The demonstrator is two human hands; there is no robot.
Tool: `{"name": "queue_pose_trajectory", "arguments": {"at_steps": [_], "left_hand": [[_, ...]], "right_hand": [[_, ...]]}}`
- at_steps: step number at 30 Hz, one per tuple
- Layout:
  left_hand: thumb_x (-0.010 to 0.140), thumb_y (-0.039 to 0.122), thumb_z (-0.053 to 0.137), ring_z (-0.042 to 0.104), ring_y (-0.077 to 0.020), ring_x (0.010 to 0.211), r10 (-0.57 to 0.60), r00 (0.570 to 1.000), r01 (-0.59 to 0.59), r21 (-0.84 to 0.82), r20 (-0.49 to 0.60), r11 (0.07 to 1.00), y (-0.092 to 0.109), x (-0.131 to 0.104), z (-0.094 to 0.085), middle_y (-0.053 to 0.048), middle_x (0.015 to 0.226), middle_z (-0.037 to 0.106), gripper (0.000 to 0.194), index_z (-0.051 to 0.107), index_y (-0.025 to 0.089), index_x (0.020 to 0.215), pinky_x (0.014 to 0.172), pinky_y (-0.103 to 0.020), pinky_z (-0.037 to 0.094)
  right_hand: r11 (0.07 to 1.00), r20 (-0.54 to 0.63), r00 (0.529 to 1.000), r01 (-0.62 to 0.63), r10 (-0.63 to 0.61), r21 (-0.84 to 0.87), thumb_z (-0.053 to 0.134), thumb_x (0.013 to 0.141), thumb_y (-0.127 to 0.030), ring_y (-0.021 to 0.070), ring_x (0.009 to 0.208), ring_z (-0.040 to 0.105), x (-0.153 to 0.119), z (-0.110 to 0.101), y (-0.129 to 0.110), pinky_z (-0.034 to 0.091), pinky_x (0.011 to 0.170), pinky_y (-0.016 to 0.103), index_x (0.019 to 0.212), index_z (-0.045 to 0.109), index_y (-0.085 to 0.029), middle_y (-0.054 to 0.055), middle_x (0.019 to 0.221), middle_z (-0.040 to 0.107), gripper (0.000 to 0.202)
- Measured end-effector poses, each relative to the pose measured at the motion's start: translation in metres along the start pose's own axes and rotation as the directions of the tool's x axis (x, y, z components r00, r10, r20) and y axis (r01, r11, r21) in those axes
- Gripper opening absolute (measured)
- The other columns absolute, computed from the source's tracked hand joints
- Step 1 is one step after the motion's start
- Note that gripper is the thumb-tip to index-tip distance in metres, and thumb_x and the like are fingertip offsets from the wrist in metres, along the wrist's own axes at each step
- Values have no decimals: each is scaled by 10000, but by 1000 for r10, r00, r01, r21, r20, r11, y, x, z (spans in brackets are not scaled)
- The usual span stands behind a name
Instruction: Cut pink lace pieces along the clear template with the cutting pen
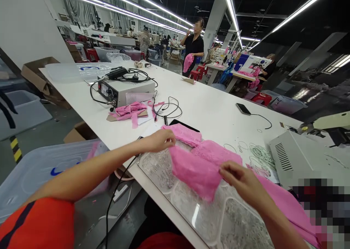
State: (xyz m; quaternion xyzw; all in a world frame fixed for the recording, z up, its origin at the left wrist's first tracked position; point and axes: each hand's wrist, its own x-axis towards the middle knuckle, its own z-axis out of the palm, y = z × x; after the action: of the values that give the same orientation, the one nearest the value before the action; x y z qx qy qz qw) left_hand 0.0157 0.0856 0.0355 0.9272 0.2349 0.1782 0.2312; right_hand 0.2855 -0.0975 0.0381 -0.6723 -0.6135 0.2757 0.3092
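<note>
A small pink fabric piece (195,170) is stretched between my hands above a clear compartmented tray (188,209). My left hand (161,140) pinches its upper left corner. At its right edge, the fingers of my right hand (236,174) are closed on the fabric. Just behind it, two more pink pieces, one at the left (183,133) and one at the right (216,152), lie over the back of the tray. A long pink cloth (290,209) stretches along the table beyond my right forearm.
A grey electrical box (131,90) with black cables stands at the back left, beside a pink bundle (128,111). A phone (243,108), tangled cords (262,156) and a grey machine (290,157) are at the right. A person (193,44) stands beyond the table.
</note>
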Motion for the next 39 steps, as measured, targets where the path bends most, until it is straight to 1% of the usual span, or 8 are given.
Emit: {"name": "queue_pose_trajectory", "arguments": {"at_steps": [3,6,14,17,23,27,33,39], "left_hand": [[812,156,561,599,-151,747,-41,995,44,41,-92,998,-28,52,-28,-31,832,651,120,661,158,745,687,-237,471],[834,198,533,605,-172,868,-59,975,77,77,-212,994,-54,83,-45,-55,947,647,142,669,156,822,781,-269,484],[809,252,591,619,-171,843,44,991,-26,143,-128,989,-98,50,-26,-43,895,655,143,662,176,711,800,-280,498],[872,278,531,603,-187,880,113,986,-95,151,-119,984,-86,41,-12,-73,962,633,197,668,169,781,832,-313,488],[853,292,652,578,-196,970,338,941,-339,130,30,932,-18,54,43,-71,1041,623,160,682,214,989,891,-313,446],[804,190,670,581,-216,923,385,921,-390,139,63,910,6,76,74,-80,977,639,73,681,186,876,861,-347,444],[883,160,524,611,-165,855,345,937,-340,90,-50,936,19,99,71,-70,941,635,161,680,170,846,801,-286,480],[878,151,508,628,-154,872,342,933,-340,39,-110,940,40,100,58,-66,967,636,153,657,166,849,791,-270,508]], "right_hand": [[999,-174,984,20,-24,-25,581,795,-600,126,539,475,58,-21,-13,407,490,259,763,654,-185,20,626,571,422],[964,-352,898,233,-263,-126,589,796,-555,154,648,543,108,-25,-19,467,593,303,750,649,-186,58,764,626,376],[916,-268,878,357,-396,-182,598,773,-330,234,971,625,130,34,13,507,893,423,727,669,-224,73,964,688,135],[940,-321,886,291,-336,-180,565,817,-315,212,956,629,107,32,30,520,878,404,911,682,-225,72,1018,688,175],[969,-352,909,164,-222,-187,580,839,-344,150,672,605,41,0,56,530,624,295,893,658,-210,37,812,677,164],[963,-306,927,153,-219,-224,591,833,-343,170,781,644,17,-5,73,558,704,317,949,660,-215,51,914,695,186],[953,-290,932,136,-216,-271,606,836,-373,214,968,640,15,3,77,552,847,383,1049,638,-224,69,1052,682,262],[812,-383,845,97,-373,-576,633,801,-281,277,1044,590,23,23,62,526,869,429,1134,611,-188,123,1123,639,346]]}}
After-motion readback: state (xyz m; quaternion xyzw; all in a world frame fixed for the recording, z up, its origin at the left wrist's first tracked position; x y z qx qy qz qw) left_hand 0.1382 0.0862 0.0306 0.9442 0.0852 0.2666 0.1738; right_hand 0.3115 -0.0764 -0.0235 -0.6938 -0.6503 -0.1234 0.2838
